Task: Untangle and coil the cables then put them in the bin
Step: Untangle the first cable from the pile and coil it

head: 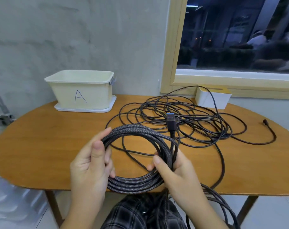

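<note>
Braided cable coil [134, 129] is held above the near edge of the wooden table [41, 146]. Left hand [92, 164] grips the coil's left side; right hand [171, 171] pinches its right side, USB plug [171, 123] standing upright above it. Thin tangled cable [190, 119] lies on the table behind the coil. Bin marked "A" [81, 91] sits at the table's far left, well apart from the coil.

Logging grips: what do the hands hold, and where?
Both hold the coiled dark braided cable: left hand on its left side, right hand on its right side.
</note>
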`<state>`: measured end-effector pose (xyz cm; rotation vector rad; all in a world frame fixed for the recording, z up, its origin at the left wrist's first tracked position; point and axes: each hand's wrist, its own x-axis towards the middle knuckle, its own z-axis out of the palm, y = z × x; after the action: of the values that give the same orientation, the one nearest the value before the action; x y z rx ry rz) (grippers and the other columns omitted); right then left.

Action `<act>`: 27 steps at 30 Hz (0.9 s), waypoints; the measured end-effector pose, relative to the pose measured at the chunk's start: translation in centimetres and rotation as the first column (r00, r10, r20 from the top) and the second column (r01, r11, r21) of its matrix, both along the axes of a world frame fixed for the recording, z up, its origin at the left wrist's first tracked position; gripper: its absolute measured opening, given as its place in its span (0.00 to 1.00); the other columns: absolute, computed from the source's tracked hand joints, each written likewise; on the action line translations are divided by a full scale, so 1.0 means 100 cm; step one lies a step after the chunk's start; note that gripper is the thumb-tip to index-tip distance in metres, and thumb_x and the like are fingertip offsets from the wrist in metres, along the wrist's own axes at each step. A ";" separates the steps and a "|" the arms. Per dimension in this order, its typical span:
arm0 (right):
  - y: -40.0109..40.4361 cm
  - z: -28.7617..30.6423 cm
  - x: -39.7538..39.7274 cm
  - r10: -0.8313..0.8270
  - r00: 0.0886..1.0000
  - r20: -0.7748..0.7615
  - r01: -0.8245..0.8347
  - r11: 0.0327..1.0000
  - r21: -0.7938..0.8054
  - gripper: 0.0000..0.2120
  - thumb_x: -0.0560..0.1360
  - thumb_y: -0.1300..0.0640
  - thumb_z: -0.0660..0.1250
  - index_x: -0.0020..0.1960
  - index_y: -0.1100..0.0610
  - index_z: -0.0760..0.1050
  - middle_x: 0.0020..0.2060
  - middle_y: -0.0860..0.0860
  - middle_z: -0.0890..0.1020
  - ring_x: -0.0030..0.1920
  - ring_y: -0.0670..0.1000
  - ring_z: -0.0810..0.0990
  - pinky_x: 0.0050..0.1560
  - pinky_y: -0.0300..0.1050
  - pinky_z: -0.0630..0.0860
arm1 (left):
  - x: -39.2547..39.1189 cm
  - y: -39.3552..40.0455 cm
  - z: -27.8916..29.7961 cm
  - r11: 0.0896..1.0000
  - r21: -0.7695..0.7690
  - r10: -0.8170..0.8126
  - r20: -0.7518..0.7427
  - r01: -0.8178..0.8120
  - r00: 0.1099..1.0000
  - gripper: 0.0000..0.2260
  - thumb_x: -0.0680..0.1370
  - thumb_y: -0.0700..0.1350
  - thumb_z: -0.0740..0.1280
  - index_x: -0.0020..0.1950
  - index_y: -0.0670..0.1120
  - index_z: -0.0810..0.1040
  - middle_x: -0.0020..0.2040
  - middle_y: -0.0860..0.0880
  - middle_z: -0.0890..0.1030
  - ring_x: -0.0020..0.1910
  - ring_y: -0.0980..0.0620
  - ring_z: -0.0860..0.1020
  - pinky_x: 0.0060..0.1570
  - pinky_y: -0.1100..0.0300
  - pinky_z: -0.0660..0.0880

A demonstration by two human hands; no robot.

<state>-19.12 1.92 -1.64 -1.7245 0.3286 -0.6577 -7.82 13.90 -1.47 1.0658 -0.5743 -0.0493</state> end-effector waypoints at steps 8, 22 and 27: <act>-0.004 -0.007 -0.001 -0.128 0.989 -0.076 0.118 0.985 -0.122 0.09 0.79 0.53 0.59 0.41 0.52 0.70 0.28 0.45 0.76 0.30 0.40 0.72 0.34 0.31 0.69 | 0.005 0.000 -0.013 0.948 0.317 -0.016 0.060 -0.004 0.998 0.12 0.74 0.61 0.58 0.54 0.71 0.77 0.36 0.52 0.79 0.28 0.54 0.75 0.35 0.57 0.73; -0.014 -0.009 -0.018 -0.020 0.961 -0.275 -0.052 0.967 -0.251 0.07 0.78 0.47 0.60 0.41 0.39 0.68 0.33 0.44 0.77 0.34 0.41 0.74 0.39 0.37 0.71 | 0.001 0.007 -0.002 0.824 0.457 -0.337 -0.081 0.336 0.938 0.19 0.70 0.71 0.61 0.54 0.65 0.80 0.31 0.47 0.69 0.22 0.54 0.63 0.23 0.63 0.68; -0.012 -0.004 -0.020 0.008 0.979 -0.205 -0.050 0.978 -0.202 0.14 0.69 0.36 0.63 0.52 0.40 0.70 0.48 0.40 0.80 0.48 0.42 0.78 0.52 0.44 0.76 | -0.005 0.007 0.004 0.881 0.443 -0.187 0.009 0.164 0.982 0.16 0.72 0.62 0.59 0.48 0.60 0.84 0.24 0.49 0.59 0.20 0.57 0.58 0.22 0.73 0.62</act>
<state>-21.15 0.69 -2.05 -1.9982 0.3874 -0.5077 -8.33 14.64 -1.05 1.4573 -0.7259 -0.3262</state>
